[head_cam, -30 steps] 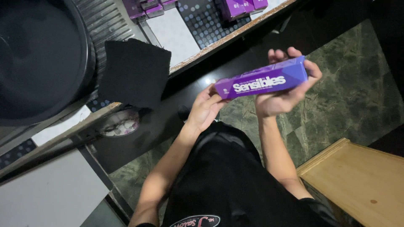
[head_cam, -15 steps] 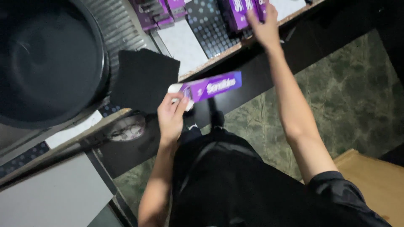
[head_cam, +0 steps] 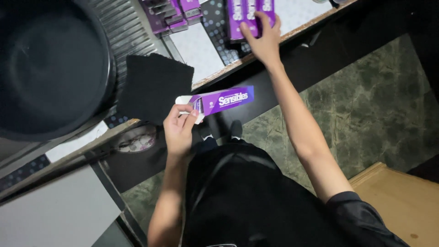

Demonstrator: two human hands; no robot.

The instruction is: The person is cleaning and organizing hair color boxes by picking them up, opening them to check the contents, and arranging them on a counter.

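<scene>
My left hand [head_cam: 179, 129] grips one end of a long purple carton [head_cam: 224, 99], whose white end flap sits open by my fingers. The carton hangs level in front of the counter edge, above the floor. My right hand [head_cam: 261, 37] reaches far forward onto the counter and rests its fingers on a group of purple cartons [head_cam: 242, 17] lying side by side there. Whether those fingers have closed around one of them I cannot tell. More purple cartons [head_cam: 170, 14] lie further left on the counter.
A large dark round tub [head_cam: 48, 68] fills the upper left. A black square mat [head_cam: 153, 87] overhangs the wooden counter edge [head_cam: 219, 73]. Below lie a green stone floor [head_cam: 366, 105], a wooden stool or bench [head_cam: 402, 206] at right and a grey cabinet [head_cam: 55, 210] at left.
My right hand let go of the purple carton and reached up to the cartons on the counter. My left hand kept the carton and drew it left and down, its end flap now open.
</scene>
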